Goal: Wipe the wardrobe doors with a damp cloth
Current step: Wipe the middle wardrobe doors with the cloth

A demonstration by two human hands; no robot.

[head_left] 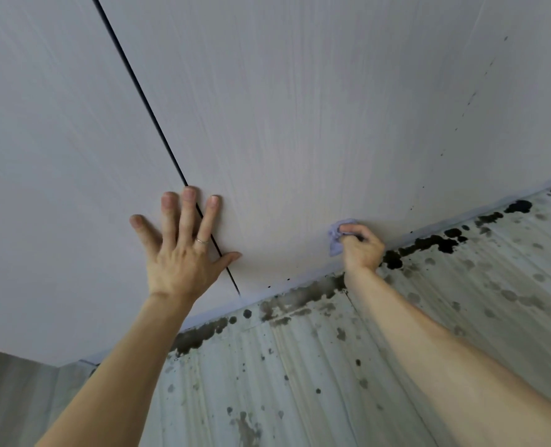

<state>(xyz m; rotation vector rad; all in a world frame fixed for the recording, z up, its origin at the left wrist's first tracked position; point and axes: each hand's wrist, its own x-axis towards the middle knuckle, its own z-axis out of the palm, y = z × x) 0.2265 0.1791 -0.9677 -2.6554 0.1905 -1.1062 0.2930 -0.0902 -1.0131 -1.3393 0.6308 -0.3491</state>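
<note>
Two pale wood-grain wardrobe doors fill the upper view, the left door (58, 156) and the right door (300, 108), parted by a thin dark gap. My left hand (180, 250) lies flat with spread fingers across that gap, low on the doors. My right hand (361, 246) grips a small bunched lilac cloth (336, 238) and holds it against the right door close to its bottom edge.
Below the doors lies a pale streaked floor (300, 366) with dark blotches, thickest along the doors' bottom edge. A line of small dark specks runs up the right door towards the upper right. A grey panel (9, 398) shows at the lower left.
</note>
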